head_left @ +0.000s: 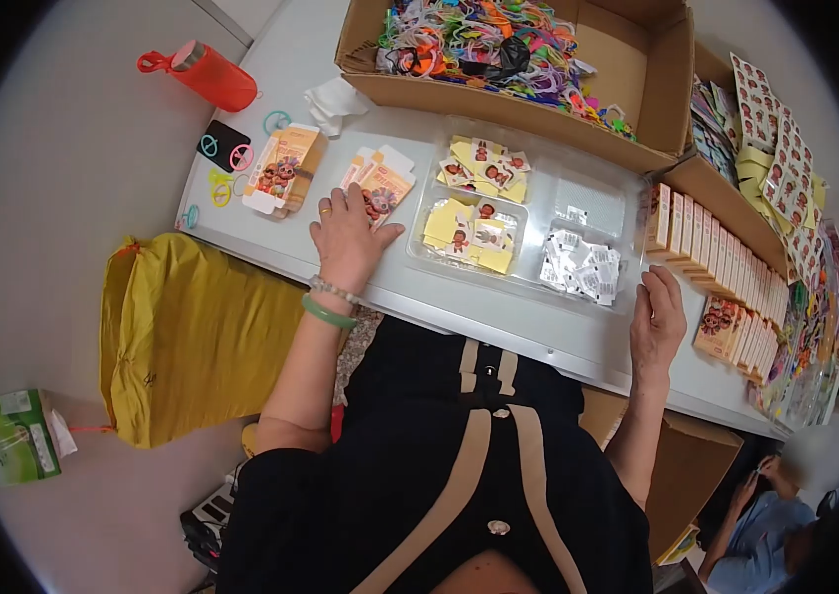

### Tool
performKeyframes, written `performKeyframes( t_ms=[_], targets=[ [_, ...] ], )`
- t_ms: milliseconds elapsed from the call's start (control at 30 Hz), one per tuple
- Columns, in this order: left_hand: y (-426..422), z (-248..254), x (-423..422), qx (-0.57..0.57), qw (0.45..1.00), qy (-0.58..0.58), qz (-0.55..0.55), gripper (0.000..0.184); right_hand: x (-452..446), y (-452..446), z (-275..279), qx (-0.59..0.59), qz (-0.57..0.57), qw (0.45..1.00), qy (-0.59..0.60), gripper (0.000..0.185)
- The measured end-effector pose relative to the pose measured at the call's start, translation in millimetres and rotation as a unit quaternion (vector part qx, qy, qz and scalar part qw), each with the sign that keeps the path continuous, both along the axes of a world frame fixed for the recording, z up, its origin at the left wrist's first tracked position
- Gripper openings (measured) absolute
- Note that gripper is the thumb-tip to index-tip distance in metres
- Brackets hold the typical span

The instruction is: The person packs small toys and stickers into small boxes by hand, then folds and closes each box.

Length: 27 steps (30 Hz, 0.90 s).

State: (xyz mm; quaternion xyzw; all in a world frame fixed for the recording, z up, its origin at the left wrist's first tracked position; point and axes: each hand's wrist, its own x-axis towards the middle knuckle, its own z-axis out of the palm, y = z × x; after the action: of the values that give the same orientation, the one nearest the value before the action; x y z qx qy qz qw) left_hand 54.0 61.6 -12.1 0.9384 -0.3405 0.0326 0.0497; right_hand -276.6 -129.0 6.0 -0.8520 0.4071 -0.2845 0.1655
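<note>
My left hand (345, 236) rests with its fingers spread on a small pile of flat orange-and-white printed cartons (380, 188). To its left lies a stack of similar cartons (286, 170). My right hand (657, 322) hovers at the table's front edge with its fingers loosely bent and nothing visible in them. Between my hands sits a clear divided plastic tray (528, 220). Yellow-backed character cards (469, 236) fill its two left compartments, and small white printed sachets (580, 267) lie in the lower right one. Rows of standing filled cartons (712, 243) are just right of my right hand.
A cardboard box (509, 94) of colourful plastic strings stands at the back. Sticker sheets (781, 148) lean in another box. A red bottle (211, 77), a phone (224, 146) and plastic rings lie at left. A yellow bag (197, 337) hangs below. Another person (771, 530) is at lower right.
</note>
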Motion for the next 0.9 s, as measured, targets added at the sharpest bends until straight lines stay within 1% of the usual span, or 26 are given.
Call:
performKeyframes(
  t_ms=[67, 100, 167, 200, 233, 267, 300, 333, 367, 400, 433, 467, 500, 533, 567, 600, 633, 667, 700, 733, 767, 800, 833, 867, 900],
  targets=[
    [-1.3, 5.8, -1.3, -0.008, 0.994, 0.106, 0.008, 0.080, 2.7, 0.8, 3.6, 0.013, 0.004, 1.000, -0.007, 0.017],
    [0.7, 2.1, -0.1, -0.007, 0.994, 0.108, 0.008, 0.080, 3.1, 1.7, 5.9, 0.025, 0.009, 1.000, -0.013, 0.017],
    [6.9, -5.1, 6.7, -0.069, 0.992, 0.104, 0.002, 0.083, 5.1, 3.2, 9.4, 0.019, 0.016, 1.000, -0.013, 0.016],
    [10.1, -5.3, 9.3, -0.070, 0.992, 0.104, 0.003, 0.083, 7.4, 4.0, 11.0, 0.013, 0.022, 1.000, -0.016, 0.016],
    [13.0, -4.1, 11.5, -0.122, 0.987, 0.106, 0.008, 0.084, 9.7, 5.5, 12.2, 0.011, 0.024, 1.000, -0.016, 0.016],
    [14.5, -0.4, 11.4, -0.173, 0.979, 0.108, 0.013, 0.084, 12.2, 7.9, 13.6, 0.040, 0.029, 0.998, -0.025, 0.016],
    [16.0, 4.6, 9.9, -0.175, 0.979, 0.108, 0.014, 0.084, 15.7, 10.4, 15.2, 0.069, 0.034, 0.996, -0.034, 0.016],
    [18.2, 12.0, 7.5, -0.230, 0.969, 0.085, 0.001, 0.084, 21.2, 13.3, 17.5, 0.067, 0.035, 0.997, -0.035, 0.016],
    [20.2, 21.3, 2.9, -0.284, 0.957, 0.063, -0.013, 0.084, 28.3, 17.4, 20.2, 0.108, 0.070, 0.990, -0.057, 0.019],
    [19.3, 29.2, -7.2, -0.286, 0.956, 0.063, -0.014, 0.084, 36.5, 23.0, 22.8, 0.147, 0.103, 0.981, -0.079, 0.022],
    [14.7, 36.2, -23.8, -0.339, 0.932, 0.103, -0.079, 0.084, 49.0, 31.8, 23.1, 0.273, 0.098, 0.945, -0.150, 0.026],
    [9.6, 41.5, -40.8, -0.389, 0.898, 0.144, -0.146, 0.084, 64.0, 42.0, 23.1, 0.391, 0.088, 0.890, -0.218, 0.031],
    [4.8, 45.6, -56.7, -0.366, 0.899, 0.128, -0.202, 0.084, 79.7, 51.7, 25.6, 0.465, 0.112, 0.837, -0.266, 0.033],
    [0.6, 47.4, -72.2, -0.344, 0.896, 0.113, -0.259, 0.085, 92.1, 58.9, 28.0, 0.531, 0.133, 0.776, -0.313, 0.034],
    [-2.2, 46.7, -84.8, -0.335, 0.888, 0.114, -0.293, 0.087, 98.5, 62.5, 29.0, 0.555, 0.137, 0.757, -0.316, 0.030],
    [-2.3, 45.0, -92.5, -0.340, 0.883, 0.120, -0.302, 0.087, 101.6, 62.5, 28.3, 0.579, 0.143, 0.736, -0.320, 0.027],
    [-1.0, 42.0, -97.8, -0.370, 0.852, 0.283, -0.239, 0.086, 101.4, 59.4, 25.4, 0.555, 0.139, 0.756, -0.317, 0.019],
    [-0.3, 39.2, -98.9, -0.385, 0.796, 0.437, -0.166, 0.086, 97.1, 53.9, 26.1, 0.552, 0.134, 0.759, -0.319, 0.019],
    [0.7, 38.1, -93.1, -0.416, 0.689, 0.585, -0.106, 0.084, 90.6, 48.3, 26.2, 0.552, 0.160, 0.766, -0.290, 0.016],
    [-1.8, 38.6, -87.6, -0.414, 0.688, 0.587, -0.105, 0.084, 85.8, 46.2, 26.2, 0.553, 0.186, 0.769, -0.259, 0.014],
    [-5.8, 42.3, -81.8, -0.386, 0.550, 0.734, -0.095, 0.082, 83.1, 47.8, 26.8, 0.557, 0.184, 0.768, -0.257, 0.014],
    [-6.3, 44.1, -79.5, -0.345, 0.390, 0.850, -0.081, 0.081, 81.0, 50.2, 28.4, 0.562, 0.210, 0.768, -0.224, 0.014],
    [-4.6, 40.9, -82.8, -0.304, 0.360, 0.877, -0.093, 0.081, 80.1, 52.5, 30.3, 0.565, 0.236, 0.767, -0.191, 0.014],
    [-2.7, 32.8, -87.4, -0.304, 0.361, 0.877, -0.091, 0.081, 81.0, 57.5, 31.9, 0.566, 0.238, 0.766, -0.192, 0.014],
    [-0.9, 22.1, -92.7, -0.300, 0.325, 0.892, -0.096, 0.080, 83.1, 65.4, 33.8, 0.509, 0.214, 0.815, -0.174, 0.017]
  ],
)
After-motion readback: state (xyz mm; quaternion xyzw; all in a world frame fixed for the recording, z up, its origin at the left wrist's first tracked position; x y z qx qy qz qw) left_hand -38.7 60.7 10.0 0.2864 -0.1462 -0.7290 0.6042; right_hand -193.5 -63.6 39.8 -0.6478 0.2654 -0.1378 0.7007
